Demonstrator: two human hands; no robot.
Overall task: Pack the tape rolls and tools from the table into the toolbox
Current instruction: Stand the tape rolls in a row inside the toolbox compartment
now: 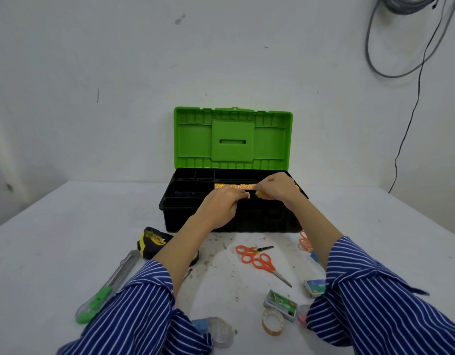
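Note:
The toolbox [185, 221] stands open at mid-table, black body with a green lid [233, 137] raised upright. Both hands are over its right half. My left hand [221, 203] pinches a small pale yellowish item at its fingertips. My right hand [275, 189] pinches a similar small yellow piece just beside it. Behind the fingers an orange-yellow patterned strip [234, 186] lies across the tray. What the two small pieces are is unclear. On the table lie a yellow-black tape measure [150, 240], a clear tape roll [272, 322] and two orange scissors [259, 260].
A green utility knife [106, 290] lies at front left. Staple boxes [281, 302] [315, 286] sit front right, a clear plastic item [218, 331] near the front edge, more orange scissors [304, 240] by my right forearm. Cables [411, 98] hang on the wall at right.

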